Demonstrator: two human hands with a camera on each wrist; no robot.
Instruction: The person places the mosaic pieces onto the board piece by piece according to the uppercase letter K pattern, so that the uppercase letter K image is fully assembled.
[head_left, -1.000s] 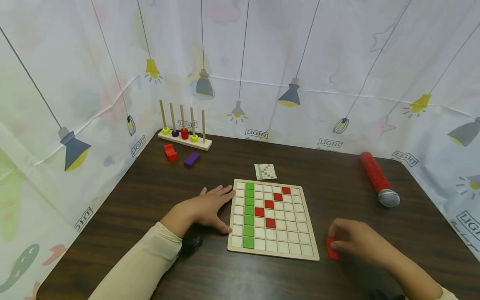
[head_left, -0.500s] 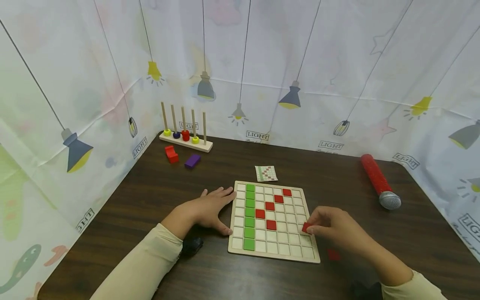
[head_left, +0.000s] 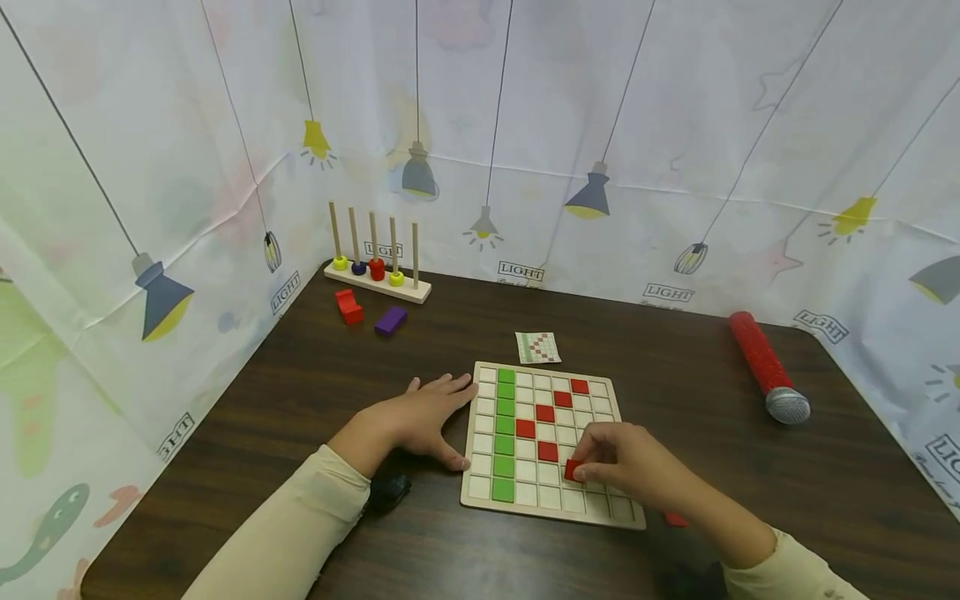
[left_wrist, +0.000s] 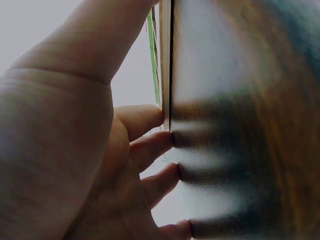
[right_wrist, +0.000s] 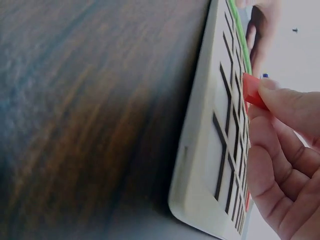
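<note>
A square wooden grid board (head_left: 551, 514) lies on the table, with a column of green tiles (head_left: 504, 444) and a slanting line of red tiles (head_left: 544, 413) set in its cells. My left hand (head_left: 420, 421) rests at the board's left edge, fingers spread and thumb touching the lower side. My right hand (head_left: 626, 457) is over the lower right part of the board, pinching a red tile (right_wrist: 253, 91) between thumb and finger. In the head view that tile sits diagonally below the lowest red one. Another red tile (head_left: 675, 519) lies on the table, partly behind my right wrist.
Behind the board lies a small pattern card (head_left: 537, 347). A peg stand with coloured rings (head_left: 378, 283), a red block (head_left: 348, 307) and a purple block (head_left: 391, 321) are at the back left. A red microphone (head_left: 768, 367) lies on the right.
My right hand picked up a red tile from the table right of the board and carried it left over the grid. Another red tile came into sight there. My left hand stays in place.
</note>
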